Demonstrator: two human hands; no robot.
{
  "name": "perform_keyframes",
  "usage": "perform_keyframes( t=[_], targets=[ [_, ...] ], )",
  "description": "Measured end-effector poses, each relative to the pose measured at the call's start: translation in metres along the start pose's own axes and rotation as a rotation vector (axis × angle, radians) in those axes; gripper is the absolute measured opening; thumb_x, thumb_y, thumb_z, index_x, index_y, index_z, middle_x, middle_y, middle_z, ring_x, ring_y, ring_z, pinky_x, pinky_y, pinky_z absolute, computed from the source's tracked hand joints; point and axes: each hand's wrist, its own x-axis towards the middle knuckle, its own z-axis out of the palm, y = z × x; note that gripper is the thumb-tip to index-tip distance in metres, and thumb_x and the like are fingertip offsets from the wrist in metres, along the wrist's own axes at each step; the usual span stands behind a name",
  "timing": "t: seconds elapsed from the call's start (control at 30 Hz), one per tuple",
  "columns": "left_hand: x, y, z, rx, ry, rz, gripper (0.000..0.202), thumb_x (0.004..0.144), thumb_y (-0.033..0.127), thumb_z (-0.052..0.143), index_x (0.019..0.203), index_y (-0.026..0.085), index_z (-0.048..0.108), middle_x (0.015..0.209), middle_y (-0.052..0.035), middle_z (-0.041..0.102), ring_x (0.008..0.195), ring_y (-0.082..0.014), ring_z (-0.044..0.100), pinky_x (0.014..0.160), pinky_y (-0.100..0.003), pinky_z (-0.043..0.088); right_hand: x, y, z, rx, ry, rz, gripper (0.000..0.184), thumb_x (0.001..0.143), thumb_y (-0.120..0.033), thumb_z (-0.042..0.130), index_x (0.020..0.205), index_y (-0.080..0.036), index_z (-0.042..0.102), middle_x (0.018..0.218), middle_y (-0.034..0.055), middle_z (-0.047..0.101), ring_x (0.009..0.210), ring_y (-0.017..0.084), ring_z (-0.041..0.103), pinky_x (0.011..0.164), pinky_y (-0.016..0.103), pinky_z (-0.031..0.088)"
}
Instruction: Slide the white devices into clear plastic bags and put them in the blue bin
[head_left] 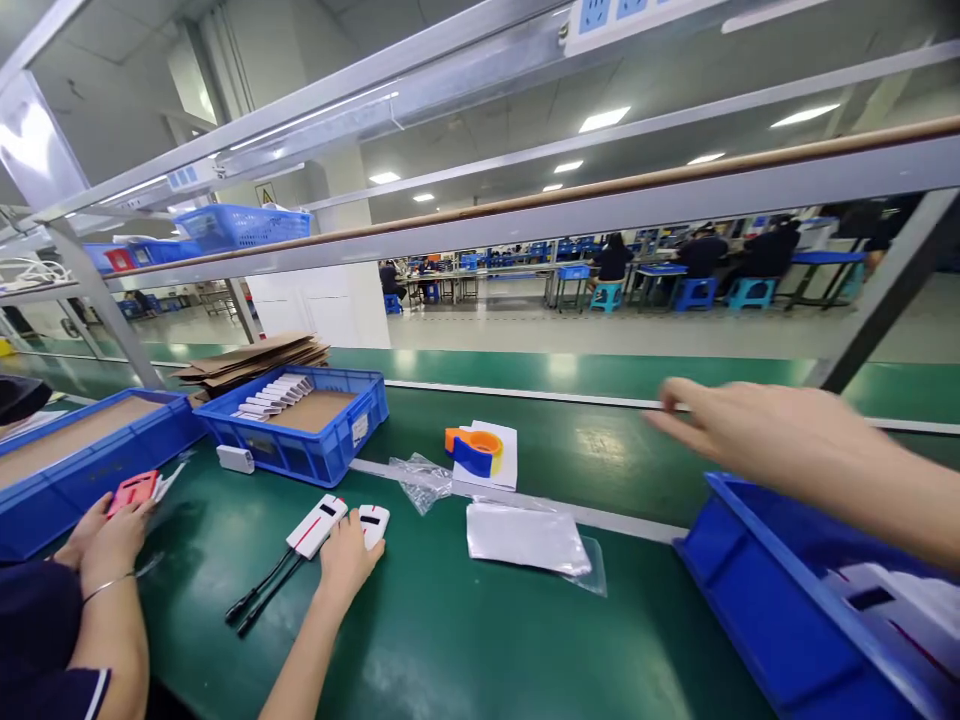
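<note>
- Right hand [739, 425]: blurred, reaching out flat with fingers spread loosely, holding nothing; it hangs above the near corner of a blue bin [757, 590] at the lower right of the desk [465, 640].
- Left hand [346, 560]: resting on the desk, fingers lightly curled, fingertips touching one small white device [373, 522].
- White devices: two lie just beside each other near the left hand. The longer one [316, 525] has its long axis running from lower left to upper right, with two black cords [264, 592] trailing toward the lower left.
- A third small white block [235, 459] lies apart, beside a second blue bin [300, 425] that holds a row of white pieces.
- One tape dispenser [474, 452], orange and blue, sits on a white sheet.
- Two clear plastic bags: one crumpled [422, 480], one flat [529, 538].
- A co-worker's hands [105, 535] at the left edge hold one pink object [133, 490].
</note>
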Motion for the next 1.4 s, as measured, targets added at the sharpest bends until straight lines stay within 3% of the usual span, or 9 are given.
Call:
perform_keyframes(
  t=[0.13,0.27,0.37,0.47,0.63,0.93,1.17,1.33,1.4],
  targets=[
    [-0.032,0.027,0.001,-0.012,-0.045,0.038,0.056,0.093,0.035,0.06,0.139,0.004,0.052,0.117,-0.0222,0.069,0.109,-0.0335,0.068,0.076,-0.032,0.054,0.046,-0.082,-0.008,0.03,-0.096,-0.16,0.03,0.106,-0.04,0.051,0.115,-0.016,0.066,0.096,0.0063,0.074,0.086,0.022,0.072,0.077,0.042,0.059],
    [-0.063,0.051,0.01,-0.002,-0.078,0.087,0.061,0.098,0.041,0.058,0.144,0.002,0.049,0.119,-0.0238,0.065,0.094,-0.0317,0.074,0.068,-0.03,0.054,0.053,-0.133,0.048,0.127,-0.222,-0.246,0.026,0.102,-0.036,0.062,0.118,-0.017,0.066,0.111,0.0054,0.073,0.094,0.02,0.071,0.085,0.042,0.06],
    [-0.067,0.055,0.011,0.023,-0.048,0.13,0.058,0.099,0.04,0.057,0.144,0.002,0.052,0.116,-0.0224,0.066,0.082,-0.0292,0.076,0.062,-0.031,0.055,0.042,-0.138,0.107,0.175,-0.37,-0.278,0.025,0.097,-0.035,0.069,0.116,-0.018,0.068,0.117,0.0061,0.072,0.1,0.022,0.071,0.088,0.044,0.06],
    [-0.058,0.052,0.0,0.037,0.072,0.201,0.047,0.103,0.038,0.05,0.138,0.008,0.057,0.114,-0.0186,0.068,0.094,-0.0301,0.073,0.06,-0.028,0.054,0.029,-0.123,0.156,0.237,-0.4,-0.258,0.027,0.096,-0.034,0.07,0.118,-0.019,0.068,0.125,0.0073,0.069,0.109,0.024,0.068,0.092,0.046,0.059],
    [-0.041,0.069,-0.026,-0.115,0.084,0.335,0.034,0.106,0.034,0.045,0.128,0.014,0.062,0.116,-0.0139,0.069,0.105,-0.0267,0.069,0.062,-0.026,0.055,0.02,-0.1,0.202,0.372,-0.354,-0.214,0.022,0.097,-0.036,0.068,0.111,-0.018,0.069,0.115,0.0057,0.072,0.103,0.023,0.069,0.089,0.044,0.059],
    [-0.015,0.128,-0.031,-0.532,0.068,0.681,0.017,0.102,0.022,0.049,0.106,0.018,0.065,0.105,-0.0091,0.07,0.102,-0.0266,0.065,0.085,-0.039,0.055,0.01,-0.094,0.211,0.545,-0.156,-0.185,0.017,0.102,-0.032,0.062,0.102,-0.018,0.07,0.102,0.0029,0.073,0.098,0.02,0.07,0.086,0.041,0.059],
    [0.023,0.185,-0.026,-0.637,0.031,0.848,0.039,0.095,0.013,0.059,0.134,0.019,0.058,0.14,-0.0117,0.062,0.133,-0.0275,0.052,0.113,-0.045,0.042,-0.001,-0.092,0.195,0.614,-0.124,-0.24,0.016,0.103,-0.029,0.06,0.103,-0.019,0.071,0.099,0.0025,0.074,0.099,0.02,0.07,0.091,0.043,0.057],
    [0.043,0.216,-0.021,-0.705,-0.107,0.865,0.009,0.09,0.015,0.064,0.093,0.019,0.072,0.099,-0.0083,0.077,0.101,-0.0279,0.068,0.095,-0.041,0.05,-0.009,-0.091,0.2,0.793,-0.046,-0.156,0.018,0.102,-0.029,0.06,0.115,-0.019,0.068,0.108,0.0041,0.072,0.101,0.021,0.069,0.091,0.044,0.057],
    [0.048,0.216,-0.019,-0.764,-0.149,0.826,0.012,0.091,0.016,0.06,0.085,0.018,0.071,0.089,-0.0072,0.076,0.089,-0.0258,0.069,0.085,-0.037,0.051,-0.013,-0.093,0.209,0.911,-0.01,-0.085,0.026,0.104,-0.032,0.057,0.126,-0.019,0.062,0.112,0.0052,0.071,0.095,0.02,0.07,0.086,0.041,0.059]
  ],
)
